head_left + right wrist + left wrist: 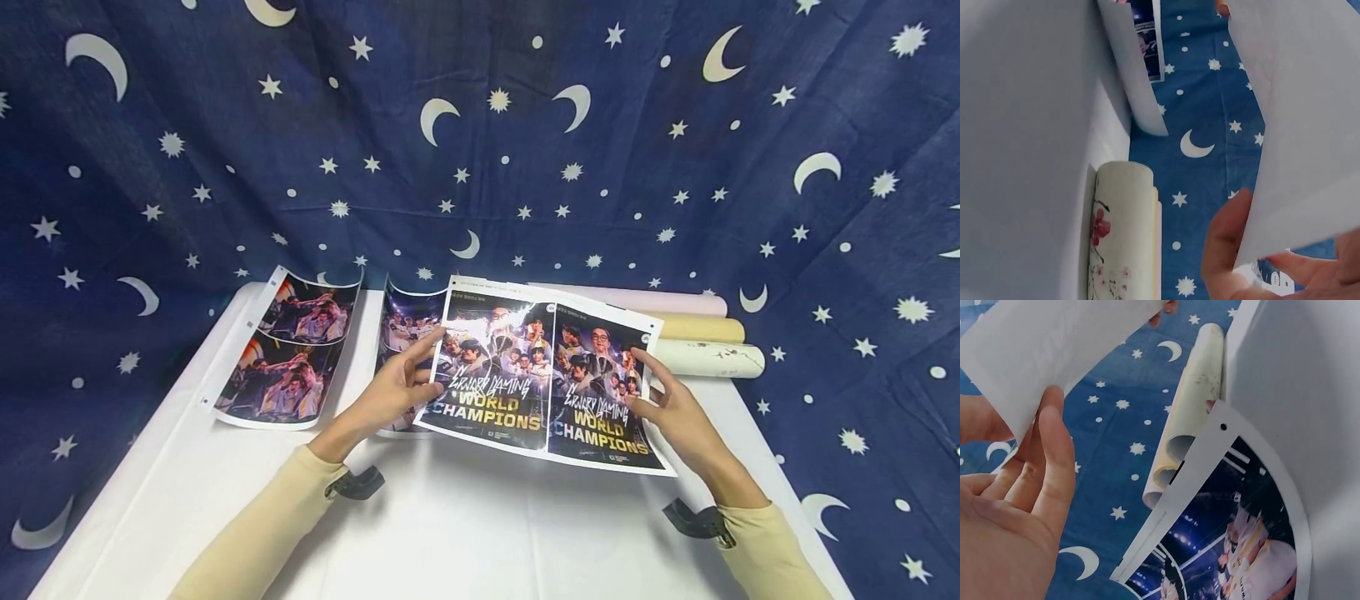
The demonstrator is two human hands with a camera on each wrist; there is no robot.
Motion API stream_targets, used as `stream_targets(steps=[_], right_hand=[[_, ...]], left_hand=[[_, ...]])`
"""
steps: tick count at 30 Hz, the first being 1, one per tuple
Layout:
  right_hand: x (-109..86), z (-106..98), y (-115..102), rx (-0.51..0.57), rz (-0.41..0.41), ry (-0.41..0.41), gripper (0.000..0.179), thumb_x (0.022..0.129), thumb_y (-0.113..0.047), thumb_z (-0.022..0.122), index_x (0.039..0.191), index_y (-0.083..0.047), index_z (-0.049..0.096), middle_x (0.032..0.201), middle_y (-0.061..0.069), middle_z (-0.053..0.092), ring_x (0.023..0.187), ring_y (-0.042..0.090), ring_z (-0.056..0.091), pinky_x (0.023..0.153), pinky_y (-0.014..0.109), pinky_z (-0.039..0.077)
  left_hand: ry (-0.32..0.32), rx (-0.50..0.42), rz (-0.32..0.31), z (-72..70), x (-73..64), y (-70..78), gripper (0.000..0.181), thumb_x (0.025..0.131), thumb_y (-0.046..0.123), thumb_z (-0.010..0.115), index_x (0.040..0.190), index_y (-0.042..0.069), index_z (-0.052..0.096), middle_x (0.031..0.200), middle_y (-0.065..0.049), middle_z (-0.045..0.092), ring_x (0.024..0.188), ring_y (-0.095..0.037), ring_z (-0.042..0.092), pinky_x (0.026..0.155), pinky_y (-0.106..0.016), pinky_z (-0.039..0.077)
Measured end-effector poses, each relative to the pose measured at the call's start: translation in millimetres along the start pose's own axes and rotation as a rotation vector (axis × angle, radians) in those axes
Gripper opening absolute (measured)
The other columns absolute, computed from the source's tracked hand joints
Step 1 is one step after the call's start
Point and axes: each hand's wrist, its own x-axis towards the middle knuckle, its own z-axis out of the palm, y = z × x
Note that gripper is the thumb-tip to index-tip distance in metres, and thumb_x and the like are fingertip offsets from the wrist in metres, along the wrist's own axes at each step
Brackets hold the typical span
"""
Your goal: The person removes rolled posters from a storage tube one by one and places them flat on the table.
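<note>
A glossy printed poster sheet [517, 367], with two side-by-side panels reading "World Champions", is held up above the table, tilted and slightly bowed. Its left edge is pinched by my left hand [390, 387], thumb on the printed face and fingers behind. My right hand [678, 417] grips the opposite edge in the same way. Both wrist views show the sheet's plain white back [1054, 350]. Behind the left hand stands a second print [405, 329] with a curled face, partly covered by the held sheet.
Another curled print [288, 358] with two stage photos lies at the left of the white table [465, 533]. Rolled papers lie at the back right: a floral roll [712, 358], a yellow roll [712, 327] and a pink roll [675, 302]. A navy moon-and-star cloth [510, 200] hangs behind.
</note>
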Motion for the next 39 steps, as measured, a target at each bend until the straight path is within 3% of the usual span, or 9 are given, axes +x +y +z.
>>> stream_targets(steps=[3,5,8,10,13,16,23,31,39], right_hand=[[0.7,-4.9,5.6,0.036,0.003,-0.004,0.08,0.095,-0.004,0.056,0.159,-0.027,0.014,0.153,0.024,0.031,0.105,0.003,0.061,0.082,0.026,0.056],[1.1,-7.9,7.9,0.032,-0.001,0.006,0.08,0.095,-0.002,0.056,0.159,-0.027,0.014,0.153,0.024,0.03,0.103,0.002,0.06,0.079,0.022,0.055],[2.8,-12.4,10.6,-0.009,0.003,0.021,0.081,0.094,-0.001,0.056,0.159,-0.026,0.015,0.159,0.021,0.021,0.121,0.022,0.056,0.084,0.024,0.053],[4.2,-15.4,12.9,-0.034,0.013,0.024,0.081,0.094,-0.001,0.056,0.159,-0.025,0.014,0.162,0.021,0.012,0.136,0.042,0.042,0.096,0.035,0.05],[6.3,-20.3,17.5,-0.073,0.041,0.03,0.082,0.093,0.0,0.055,0.159,-0.024,0.012,0.164,0.02,-0.001,0.144,0.058,0.014,0.111,0.058,0.034],[8.0,-25.1,23.2,-0.107,0.063,0.04,0.083,0.092,0.001,0.054,0.159,-0.023,0.011,0.164,0.021,-0.006,0.142,0.063,0.004,0.112,0.072,0.017],[13.4,-34.1,37.1,-0.156,0.061,0.031,0.085,0.091,0.004,0.053,0.159,-0.023,0.01,0.163,0.026,-0.004,0.14,0.065,0.006,0.111,0.073,0.016],[17.5,-53.2,58.0,-0.246,0.005,0.033,0.084,0.089,0.007,0.054,0.159,-0.017,0.013,0.162,0.029,0.002,0.139,0.064,0.013,0.111,0.071,0.022],[19.6,-68.0,79.3,-0.269,0.023,0.021,0.087,0.088,0.006,0.057,0.159,-0.015,0.012,0.162,0.027,-0.004,0.135,0.068,0.014,0.109,0.073,0.02]], left_hand=[[0.005,0.008,-0.023,6.4,1.9,-0.7,0.088,0.086,-0.006,0.061,0.158,0.021,0.018,0.161,-0.026,0.015,0.132,-0.044,0.048,0.077,-0.02,0.056],[0.008,0.001,-0.034,10.9,3.1,-0.8,0.088,0.086,-0.006,0.06,0.158,0.022,0.018,0.161,-0.025,0.016,0.13,-0.043,0.05,0.075,-0.02,0.056],[0.013,0.006,-0.038,17.8,4.4,-0.7,0.089,0.085,-0.008,0.059,0.158,0.023,0.018,0.161,-0.025,0.016,0.123,-0.032,0.058,0.066,-0.018,0.054],[0.008,0.014,-0.037,22.5,5.9,-1.2,0.089,0.085,-0.009,0.058,0.158,0.023,0.017,0.16,-0.026,0.017,0.098,-0.019,0.066,0.057,-0.016,0.05],[-0.002,0.038,-0.041,29.5,8.7,-3.5,0.09,0.086,-0.009,0.057,0.159,0.024,0.015,0.159,-0.026,0.02,0.068,-0.002,0.052,0.051,-0.015,0.043],[-0.008,0.049,-0.055,36.5,12.7,-7.2,0.089,0.087,-0.008,0.058,0.159,0.023,0.015,0.158,-0.025,0.024,0.061,0.0,0.047,0.051,-0.015,0.042],[-0.016,-0.002,-0.07,52.4,20.3,-12.0,0.09,0.086,-0.012,0.056,0.159,0.018,0.012,0.153,-0.025,0.03,0.087,-0.008,0.063,0.066,-0.017,0.053],[0.0,0.079,-0.095,74.1,28.3,-25.5,0.091,0.086,-0.008,0.058,0.159,0.021,0.013,0.148,-0.022,0.035,0.07,-0.007,0.055,0.053,-0.018,0.047],[0.011,0.091,-0.137,96.0,34.2,-36.4,0.091,0.086,-0.006,0.06,0.159,0.02,0.013,0.148,-0.02,0.04,0.101,-0.024,0.069,0.07,-0.027,0.058]])
